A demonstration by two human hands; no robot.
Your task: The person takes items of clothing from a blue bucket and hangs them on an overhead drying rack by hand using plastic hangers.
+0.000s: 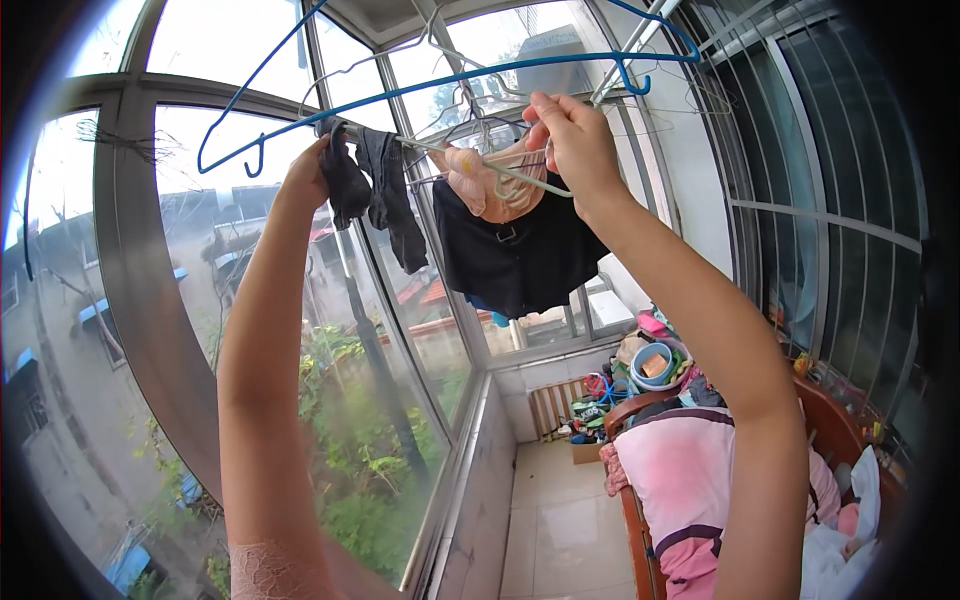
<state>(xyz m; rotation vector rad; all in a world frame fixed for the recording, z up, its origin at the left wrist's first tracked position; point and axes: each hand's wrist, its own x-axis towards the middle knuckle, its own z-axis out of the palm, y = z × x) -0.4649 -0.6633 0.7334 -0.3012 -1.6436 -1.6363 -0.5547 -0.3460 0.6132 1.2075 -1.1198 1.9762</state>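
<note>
Both my arms are raised toward the hanging clothes. My left hand (pixel 308 176) is closed at the upper edge of a dark sock (pixel 345 182), its fingertips partly hidden. Beside it a second dark sock (pixel 397 200) drapes over a pale clothes hanger (pixel 530 180). My right hand (pixel 578 145) is closed in a pinch near that hanger's right end; what its fingers hold cannot be made out. Between my hands, farther back, hang beige underwear (pixel 505 185) and a black garment (pixel 510 255) with a small buckle. A blue hanger (pixel 450 78) spans above both hands.
Several wire hangers (pixel 440 50) hang behind the blue one. Tall windows (pixel 380 400) stand at the left, a barred window (pixel 850 170) at the right. Below, a wooden bench (pixel 640 545) carries a pink and white cushion (pixel 680 460); a blue basin (pixel 653 365) sits among piled things.
</note>
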